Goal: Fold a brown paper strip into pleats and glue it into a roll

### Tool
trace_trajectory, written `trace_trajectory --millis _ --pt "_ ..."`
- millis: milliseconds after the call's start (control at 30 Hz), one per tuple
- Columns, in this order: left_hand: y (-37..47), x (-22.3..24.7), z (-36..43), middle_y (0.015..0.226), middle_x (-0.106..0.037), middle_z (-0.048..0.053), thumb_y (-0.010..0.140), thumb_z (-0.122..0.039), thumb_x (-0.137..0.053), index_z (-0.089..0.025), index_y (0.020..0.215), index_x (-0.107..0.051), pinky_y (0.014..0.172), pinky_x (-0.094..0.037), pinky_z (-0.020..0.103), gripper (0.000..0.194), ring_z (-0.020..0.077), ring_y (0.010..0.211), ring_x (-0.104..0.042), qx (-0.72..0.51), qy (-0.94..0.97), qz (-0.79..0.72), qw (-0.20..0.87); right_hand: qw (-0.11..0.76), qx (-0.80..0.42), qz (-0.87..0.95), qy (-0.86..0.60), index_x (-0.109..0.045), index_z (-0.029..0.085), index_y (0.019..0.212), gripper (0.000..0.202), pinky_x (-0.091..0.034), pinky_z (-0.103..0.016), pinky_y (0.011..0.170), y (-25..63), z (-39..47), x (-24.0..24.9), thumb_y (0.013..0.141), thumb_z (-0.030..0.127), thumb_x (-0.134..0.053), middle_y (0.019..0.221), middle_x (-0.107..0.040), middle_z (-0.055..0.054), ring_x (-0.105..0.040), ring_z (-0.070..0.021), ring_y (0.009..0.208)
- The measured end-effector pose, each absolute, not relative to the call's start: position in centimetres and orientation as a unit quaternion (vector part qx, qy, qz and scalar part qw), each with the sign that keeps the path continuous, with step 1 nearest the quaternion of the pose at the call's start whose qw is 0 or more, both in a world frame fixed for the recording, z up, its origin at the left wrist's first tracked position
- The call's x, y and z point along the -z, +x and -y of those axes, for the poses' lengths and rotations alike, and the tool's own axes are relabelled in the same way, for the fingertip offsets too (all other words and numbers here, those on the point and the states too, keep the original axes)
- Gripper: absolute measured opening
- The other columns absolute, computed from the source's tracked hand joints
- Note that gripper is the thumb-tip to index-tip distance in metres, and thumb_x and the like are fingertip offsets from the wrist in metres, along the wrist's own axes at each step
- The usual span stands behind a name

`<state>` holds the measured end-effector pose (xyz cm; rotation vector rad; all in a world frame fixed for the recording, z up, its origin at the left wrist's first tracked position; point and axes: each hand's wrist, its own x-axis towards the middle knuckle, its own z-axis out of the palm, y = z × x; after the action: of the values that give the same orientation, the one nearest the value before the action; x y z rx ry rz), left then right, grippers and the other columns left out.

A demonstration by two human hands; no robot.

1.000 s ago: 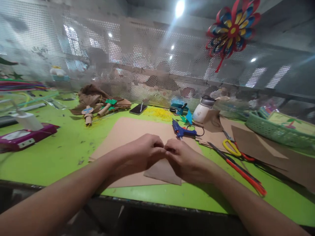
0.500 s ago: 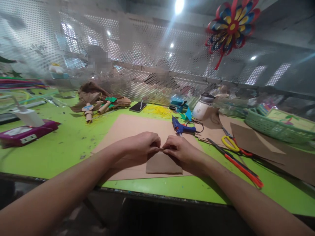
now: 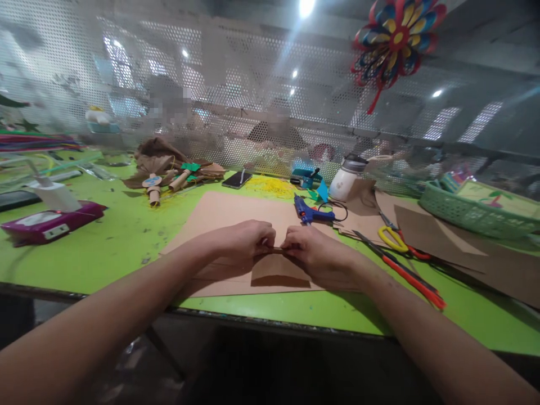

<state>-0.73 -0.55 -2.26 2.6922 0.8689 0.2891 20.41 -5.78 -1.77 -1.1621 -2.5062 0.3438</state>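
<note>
Between my two hands is a small piece of brown paper (image 3: 280, 273), its far edge pinched and its near edge lifted a little, with shadow on it. My left hand (image 3: 248, 242) is closed on the left end of that far edge. At the right end, the fingers of my right hand (image 3: 310, 247) grip the same edge. Larger brown sheets (image 3: 236, 211) lie flat beneath. Just beyond my right hand rests a blue glue gun (image 3: 312, 211). The fingertips partly hide the pinched edge.
Right of my hands lie a red-handled cutting tool (image 3: 405, 275), yellow-and-red scissors (image 3: 394, 239) and more brown paper. A green basket (image 3: 472, 211) stands far right, a white jar (image 3: 346, 180) behind. At left sit a purple power strip (image 3: 53, 222) and paper figures (image 3: 169, 174).
The small brown paper has tilted, its near edge lifting and its surface darkening. My hands are slightly farther apart along its far edge. The whole view has shifted slightly.
</note>
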Motion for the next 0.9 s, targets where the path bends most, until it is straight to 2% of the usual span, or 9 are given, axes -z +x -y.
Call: trace_trajectory --millis 167,367,567,700,900 --pt "-0.9 2.2 0.0 0.08 -0.061 0.001 0.067 -0.014 -0.055 -0.019 0.083 -0.061 0.06 -0.036 0.023 0.017 0.0134 0.067 -0.051 -0.091 0.945 -0.274 0.154 0.142 -0.101 0.894 -0.413 -0.066 0.017 0.08 0.013 -0.033 -0.023 0.06 21.1 5.2 1.6 0.079 0.013 -0.054 0.078 -0.06 -0.002 -0.05 -0.012 0.068" --pt "-0.8 1.2 0.2 0.084 -0.059 0.002 0.061 -0.004 -0.051 -0.018 0.084 -0.062 0.061 -0.038 0.022 0.029 0.0133 0.07 -0.052 -0.058 0.957 -0.247 0.139 0.11 -0.112 0.912 -0.38 -0.066 0.018 0.088 0.019 -0.036 -0.024 0.066 21.6 4.6 1.6 0.078 0.009 -0.053 0.087 -0.06 -0.004 -0.052 -0.0141 0.076" --pt "-1.1 1.1 0.9 0.082 -0.058 0.002 0.061 -0.004 -0.048 -0.018 0.085 -0.06 0.06 -0.037 0.022 0.03 0.0137 0.07 -0.051 -0.064 0.956 -0.252 0.137 0.094 -0.098 0.921 -0.366 -0.063 0.017 0.089 0.022 -0.037 -0.024 0.066 21.8 4.7 1.5 0.073 0.006 -0.053 0.088 -0.059 -0.004 -0.051 -0.0143 0.076" --pt "-1.5 1.6 1.4 0.083 -0.057 0.002 0.068 -0.011 -0.049 -0.019 0.09 -0.06 0.062 -0.038 0.024 0.025 0.0148 0.072 -0.051 -0.094 0.952 -0.261 0.131 0.089 -0.105 0.917 -0.376 -0.062 0.018 0.089 0.022 -0.038 -0.025 0.067 21.8 4.8 1.5 0.073 0.007 -0.053 0.089 -0.06 -0.004 -0.052 -0.0145 0.077" --pt "-1.3 2.1 2.5 0.083 -0.053 0.004 0.081 -0.016 -0.046 -0.018 0.086 -0.061 0.065 -0.038 0.026 0.017 0.015 0.073 -0.049 -0.136 0.952 -0.259 0.091 0.082 -0.095 0.918 -0.375 -0.063 0.017 0.085 0.023 -0.037 -0.025 0.066 21.7 5.2 1.0 0.07 0.004 -0.052 0.087 -0.06 -0.004 -0.052 -0.0147 0.076"
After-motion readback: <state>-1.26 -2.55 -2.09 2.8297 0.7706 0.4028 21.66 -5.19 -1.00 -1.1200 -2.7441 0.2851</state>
